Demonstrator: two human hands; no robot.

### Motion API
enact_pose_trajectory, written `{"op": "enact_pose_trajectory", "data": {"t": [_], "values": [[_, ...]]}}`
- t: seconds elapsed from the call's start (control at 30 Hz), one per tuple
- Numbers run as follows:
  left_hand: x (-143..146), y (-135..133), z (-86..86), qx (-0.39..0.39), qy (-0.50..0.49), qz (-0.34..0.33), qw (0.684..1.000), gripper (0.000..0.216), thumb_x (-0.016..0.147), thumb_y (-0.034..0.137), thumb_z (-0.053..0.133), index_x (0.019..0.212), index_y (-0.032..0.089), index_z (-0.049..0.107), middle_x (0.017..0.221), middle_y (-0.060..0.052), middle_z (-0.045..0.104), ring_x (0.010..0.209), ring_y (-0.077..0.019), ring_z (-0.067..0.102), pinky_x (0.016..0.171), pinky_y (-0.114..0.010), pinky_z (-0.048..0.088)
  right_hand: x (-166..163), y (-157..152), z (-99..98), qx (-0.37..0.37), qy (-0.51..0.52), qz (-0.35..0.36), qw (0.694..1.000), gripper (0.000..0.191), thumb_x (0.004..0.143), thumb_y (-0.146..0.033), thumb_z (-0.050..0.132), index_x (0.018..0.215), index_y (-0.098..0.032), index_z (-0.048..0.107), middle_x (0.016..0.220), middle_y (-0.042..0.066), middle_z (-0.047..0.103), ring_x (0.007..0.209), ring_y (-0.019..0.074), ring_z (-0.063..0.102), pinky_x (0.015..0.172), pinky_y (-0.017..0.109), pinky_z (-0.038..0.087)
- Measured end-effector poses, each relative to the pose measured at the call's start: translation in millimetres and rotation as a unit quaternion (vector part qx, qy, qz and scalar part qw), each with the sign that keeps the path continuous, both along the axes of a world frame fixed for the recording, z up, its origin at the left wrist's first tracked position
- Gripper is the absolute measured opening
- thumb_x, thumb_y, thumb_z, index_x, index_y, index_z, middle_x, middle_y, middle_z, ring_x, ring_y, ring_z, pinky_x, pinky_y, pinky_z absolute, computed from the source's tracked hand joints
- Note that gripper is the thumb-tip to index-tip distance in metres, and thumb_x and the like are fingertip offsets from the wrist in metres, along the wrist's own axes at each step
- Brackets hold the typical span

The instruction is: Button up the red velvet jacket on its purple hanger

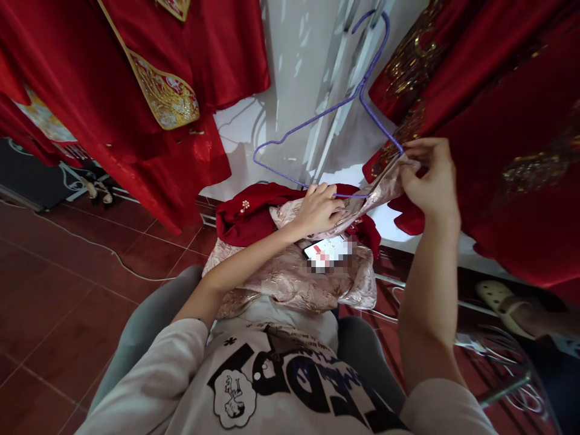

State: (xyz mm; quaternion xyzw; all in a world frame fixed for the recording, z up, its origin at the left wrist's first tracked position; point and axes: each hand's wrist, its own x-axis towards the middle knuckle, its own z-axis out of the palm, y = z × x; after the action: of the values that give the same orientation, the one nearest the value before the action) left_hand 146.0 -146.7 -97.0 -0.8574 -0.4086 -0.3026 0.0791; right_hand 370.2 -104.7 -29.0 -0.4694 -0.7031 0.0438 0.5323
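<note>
A purple clothes hanger [319, 113] stands tilted over my lap, hook pointing up and away. My left hand [317, 211] is closed around its lower bar, pressing on pale pink brocade fabric beneath. At the hanger's right end, my right hand [428, 178] pinches a shiny edge of the pink garment [272, 275], stretched along that side. The rest of this garment lies bunched across my lap. Behind it rests a dark red garment [240, 214] with a small flower-shaped ornament. A lit phone [324, 251] lies on the pink fabric, its screen partly blurred.
Red embroidered garments [136, 54] hang at the left, and more red cloth [489, 163] hangs close to my right arm. A cable [109, 248] crosses the tiled floor. Another person's foot in a cream clog [498, 302] is at the right, near coiled white cables [512, 362].
</note>
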Motion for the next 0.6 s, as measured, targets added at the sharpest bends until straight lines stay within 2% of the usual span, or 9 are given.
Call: {"op": "enact_pose_trajectory", "data": {"t": [0.13, 0.3, 0.5, 0.6], "values": [[-2.6, 1.2, -1.8, 0.0, 0.0, 0.01, 1.0, 0.027, 0.1, 0.035, 0.056, 0.098, 0.021, 0.079, 0.102, -0.011, 0.063, 0.109, -0.0291, 0.057, 0.095, -0.047, 0.044, -15.6, -1.6, -6.0, -0.02, -0.012, -0.068, 0.997, 0.019, 0.084, -0.022, 0.051, 0.095, -0.019, 0.067, 0.086, 0.005, 0.071, 0.078, 0.0166, 0.066, 0.077, 0.032, 0.05], [-6.6, 0.9, -3.4, 0.018, 0.0, 0.024, 1.0, 0.031, 0.102, 0.036, 0.052, 0.098, 0.021, 0.078, 0.103, -0.011, 0.063, 0.111, -0.0288, 0.057, 0.098, -0.048, 0.044, -26.2, 4.6, -16.4, 0.034, -0.029, -0.11, 0.993, 0.033, 0.094, -0.045, 0.047, 0.083, -0.019, 0.064, 0.081, 0.006, 0.07, 0.078, 0.0187, 0.064, 0.081, 0.034, 0.049], [-28.9, 9.6, 14.0, 0.013, 0.002, -0.018, 1.0, 0.026, 0.101, 0.036, 0.053, 0.101, 0.024, 0.076, 0.113, -0.01, 0.063, 0.116, -0.0266, 0.057, 0.104, -0.049, 0.044, -22.9, 6.5, -19.5, 0.037, -0.053, -0.131, 0.989, 0.031, 0.096, -0.045, 0.048, 0.089, -0.02, 0.066, 0.086, 0.006, 0.071, 0.08, 0.0212, 0.065, 0.083, 0.039, 0.05], [-63.5, 20.6, 27.7, 0.011, -0.054, 0.039, 0.998, 0.019, 0.099, 0.031, 0.056, 0.098, 0.025, 0.074, 0.124, -0.011, 0.061, 0.121, -0.0266, 0.056, 0.105, -0.05, 0.044, -16.8, 8.0, -17.9, 0.035, -0.068, -0.138, 0.988, 0.028, 0.097, -0.044, 0.049, 0.092, -0.021, 0.066, 0.086, 0.005, 0.071, 0.083, 0.0221, 0.065, 0.086, 0.04, 0.05]]}}
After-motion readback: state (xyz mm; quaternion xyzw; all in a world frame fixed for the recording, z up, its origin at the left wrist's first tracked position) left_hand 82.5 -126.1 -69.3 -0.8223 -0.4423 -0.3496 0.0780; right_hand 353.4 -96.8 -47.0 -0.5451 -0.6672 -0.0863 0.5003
